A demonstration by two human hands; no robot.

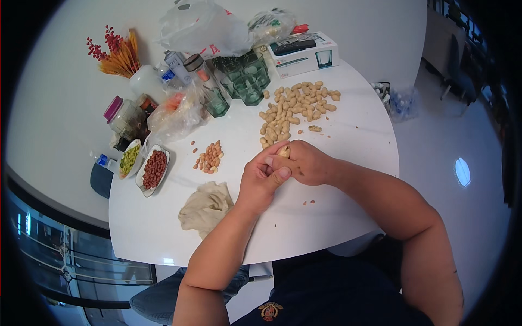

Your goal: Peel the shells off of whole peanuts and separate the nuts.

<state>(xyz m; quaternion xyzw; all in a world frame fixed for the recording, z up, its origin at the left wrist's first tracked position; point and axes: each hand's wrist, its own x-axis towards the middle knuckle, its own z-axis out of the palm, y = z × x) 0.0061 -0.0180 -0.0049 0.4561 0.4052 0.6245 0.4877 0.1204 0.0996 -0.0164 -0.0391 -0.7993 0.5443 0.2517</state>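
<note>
My left hand (263, 173) and my right hand (304, 163) meet over the white table, fingers closed together around a peanut in its shell (284, 152), which shows between them. Just beyond my hands spreads a pile of unshelled peanuts (291, 104). An opened peanut shell (315, 128) lies right of the pile, with bits of reddish skin around it. Left of my hands sits a small heap of shelled peanuts (210, 157). A crumpled beige cloth (206, 207) lies beside my left forearm.
At the left stand a dish of reddish peanuts (154, 169) and a bowl of green food (130, 159). Behind are a jar with a purple lid (122, 116), plastic bags (204, 28), green drinking glasses (248, 89), and a box (306, 57) with a remote control (294, 47) on top.
</note>
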